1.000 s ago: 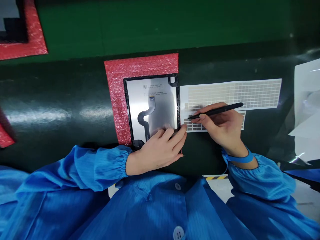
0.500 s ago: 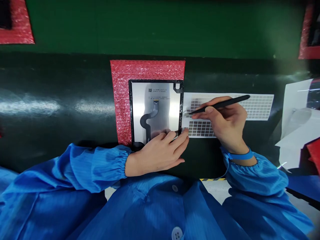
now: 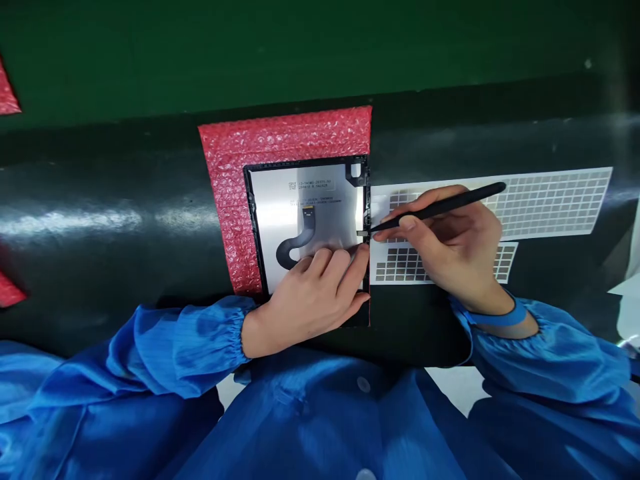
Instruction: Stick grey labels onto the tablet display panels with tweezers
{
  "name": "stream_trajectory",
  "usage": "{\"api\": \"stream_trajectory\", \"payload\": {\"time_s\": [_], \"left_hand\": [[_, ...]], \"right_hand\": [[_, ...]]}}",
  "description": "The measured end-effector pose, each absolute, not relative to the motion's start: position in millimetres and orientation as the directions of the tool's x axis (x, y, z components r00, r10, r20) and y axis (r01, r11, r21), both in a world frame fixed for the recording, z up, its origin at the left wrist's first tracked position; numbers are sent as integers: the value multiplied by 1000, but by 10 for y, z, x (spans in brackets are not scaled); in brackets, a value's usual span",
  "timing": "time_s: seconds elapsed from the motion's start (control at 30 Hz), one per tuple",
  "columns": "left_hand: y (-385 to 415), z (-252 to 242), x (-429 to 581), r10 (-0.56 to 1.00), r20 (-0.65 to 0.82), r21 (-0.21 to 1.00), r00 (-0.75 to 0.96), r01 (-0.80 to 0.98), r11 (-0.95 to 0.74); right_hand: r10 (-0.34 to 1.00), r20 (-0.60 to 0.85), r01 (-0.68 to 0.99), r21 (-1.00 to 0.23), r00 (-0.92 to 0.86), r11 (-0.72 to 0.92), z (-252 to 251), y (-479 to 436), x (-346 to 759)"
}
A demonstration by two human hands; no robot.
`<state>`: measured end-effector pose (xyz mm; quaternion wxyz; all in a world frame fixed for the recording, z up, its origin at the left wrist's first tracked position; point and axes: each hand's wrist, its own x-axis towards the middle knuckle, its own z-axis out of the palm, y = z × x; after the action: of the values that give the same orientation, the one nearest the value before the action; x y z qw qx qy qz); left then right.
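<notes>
A tablet screen assembly (image 3: 270,213) lies with its silvery back facing up and a black frame around it. A dark, curved flex cable (image 3: 285,253) runs down its middle and passes under my left hand (image 3: 315,293). That hand rests on the lower part of the screen, fingers stretched out towards the right edge. My right hand (image 3: 460,250) grips black tweezers (image 3: 450,205) like a pen. At their tip, on the screen's right edge, is a small grey piece (image 3: 363,233). My left fingertips are just below it.
Red bubble wrap (image 3: 220,200) lies under the screen. To the right are a white sheet of small grey labels (image 3: 555,200) and a smaller sheet (image 3: 400,263), partly behind my right hand. More red wrap (image 3: 7,287) shows at the left edge, and white paper (image 3: 633,280) at the right.
The tweezers' tip has moved left from the label sheet to the screen's right edge, with the small grey piece. My left fingertips have shifted up slightly along that edge. The view has turned a little.
</notes>
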<state>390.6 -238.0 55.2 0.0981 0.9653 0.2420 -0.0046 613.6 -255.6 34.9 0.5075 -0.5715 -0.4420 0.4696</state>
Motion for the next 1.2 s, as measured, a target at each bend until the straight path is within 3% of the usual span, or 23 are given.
{"api": "stream_trajectory", "payload": {"time_s": [0.8, 1.2], "left_hand": [[-2350, 578, 3942, 477, -76, 172, 876, 483, -859], [-2349, 577, 3970, 499, -83, 178, 862, 506, -844]], "right_hand": [[984, -86, 128, -986, 154, -107, 394, -2539, 6139], [981, -78, 78, -993, 179, -93, 365, -2542, 6133]]}}
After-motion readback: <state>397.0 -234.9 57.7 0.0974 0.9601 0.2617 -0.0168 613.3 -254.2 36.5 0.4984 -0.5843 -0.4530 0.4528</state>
